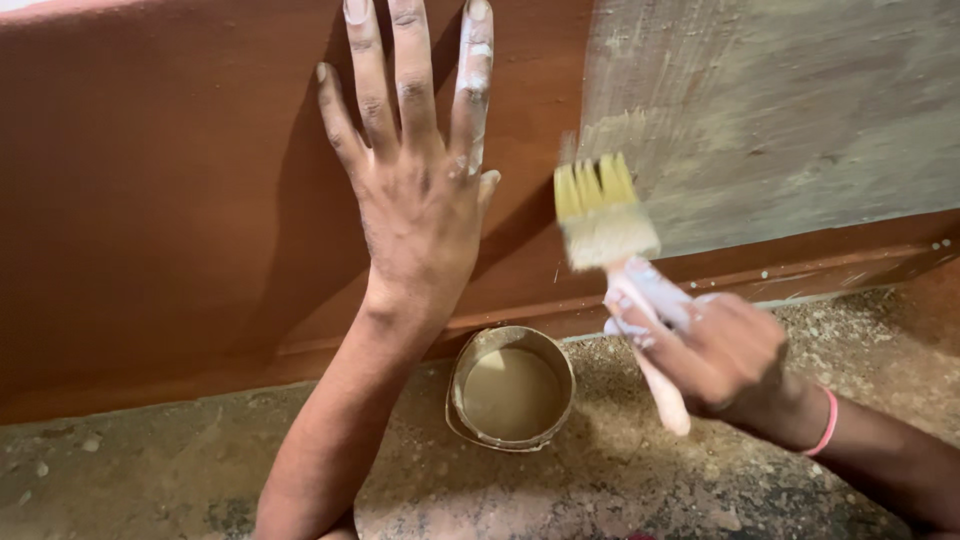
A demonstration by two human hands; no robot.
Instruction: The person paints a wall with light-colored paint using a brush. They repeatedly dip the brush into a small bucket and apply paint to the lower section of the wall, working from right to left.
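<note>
My left hand (415, 170) lies flat with fingers spread against a reddish-brown wooden panel (170, 200); white smears mark its fingers. My right hand (725, 355) grips the pale handle of a flat paintbrush (603, 215), whose yellowish bristles point up at the edge of a greyish coated patch (780, 110) on the panel. The brush is blurred. A small round tin (511, 388) of beige paint sits on the floor below, between my two arms.
The panel stands upright, with a moulded lower rail (800, 270) along its base. The concrete floor (150, 470) is dusty and strewn with sawdust. A pink band (829, 420) circles my right wrist.
</note>
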